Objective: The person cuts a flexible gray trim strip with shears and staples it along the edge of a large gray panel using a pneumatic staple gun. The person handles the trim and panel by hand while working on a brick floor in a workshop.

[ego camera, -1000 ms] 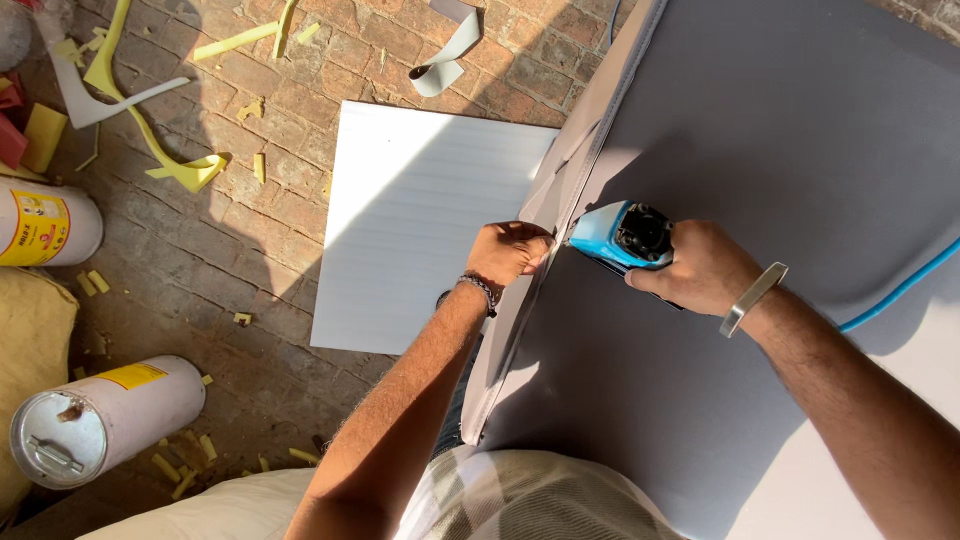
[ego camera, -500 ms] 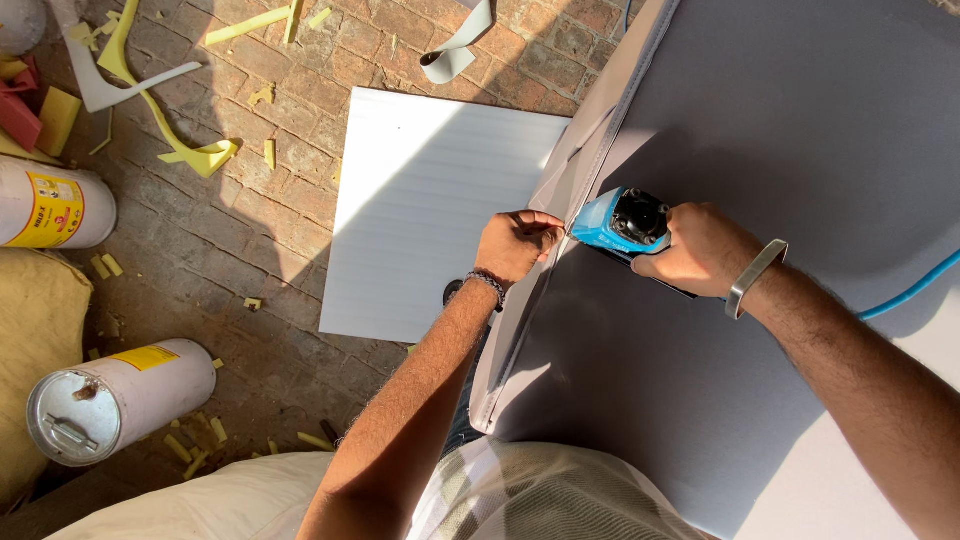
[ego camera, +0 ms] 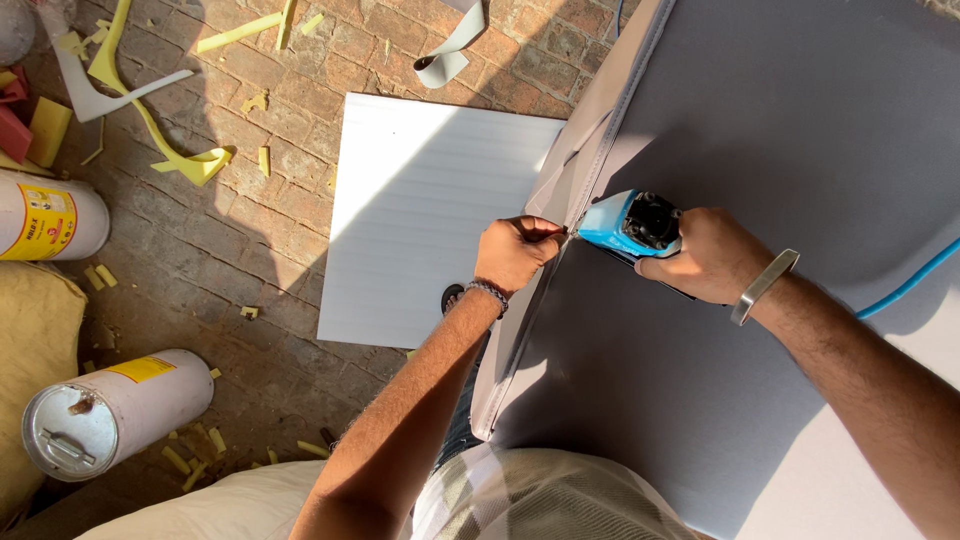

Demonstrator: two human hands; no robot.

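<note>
My right hand [ego camera: 705, 255] grips a blue pneumatic staple gun [ego camera: 630, 224], its nose pressed against the edge of a large panel covered in grey fabric [ego camera: 760, 120]. A blue air hose [ego camera: 905, 285] trails off to the right behind my wrist. My left hand [ego camera: 512, 252] pinches the folded grey fabric edge [ego camera: 560, 190] right beside the gun's nose, pulling it taut over the panel's rim. A bead bracelet is on my left wrist and a metal bangle on my right.
A white ribbed sheet [ego camera: 425, 215] lies on the brick floor left of the panel. Two white cans with yellow labels [ego camera: 110, 410] [ego camera: 45, 215] lie at the left. Yellow foam scraps [ego camera: 180, 155] and a grey fabric strip [ego camera: 450, 50] litter the bricks.
Both hands and the staple gun have shifted slightly up along the panel's edge, and the view has drifted so the floor items sit a little lower and more to the left.
</note>
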